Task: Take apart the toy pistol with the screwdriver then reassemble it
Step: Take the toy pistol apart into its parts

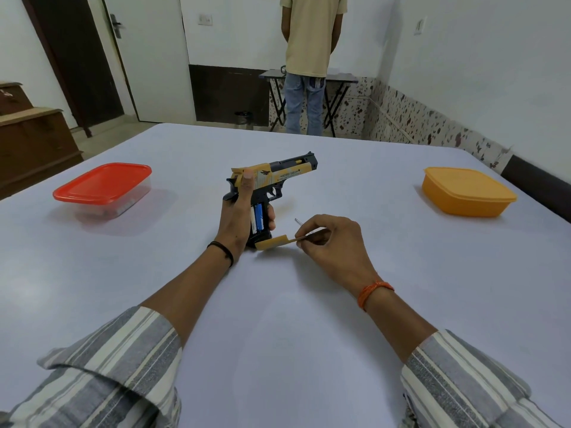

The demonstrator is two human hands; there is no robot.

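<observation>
A yellow and black toy pistol (pixel 285 175) stands upright on the white table (pixel 278 319), barrel pointing right. My left hand (pixel 238 217) grips its handle, thumb up on the slide. The grip side is open and blue batteries (pixel 258 218) show inside. My right hand (pixel 332 242) pinches a tan grip cover (pixel 275 243), which hangs out sideways from the foot of the handle. The same hand also holds a thin screwdriver; only its metal tip (pixel 298 221) pokes out above the fingers.
A clear box with a red lid (pixel 103 186) sits at the left of the table, an orange lidded box (pixel 466 189) at the right. A person (pixel 312 57) stands with their back turned at a small folding table (pixel 340 78) beyond the far edge.
</observation>
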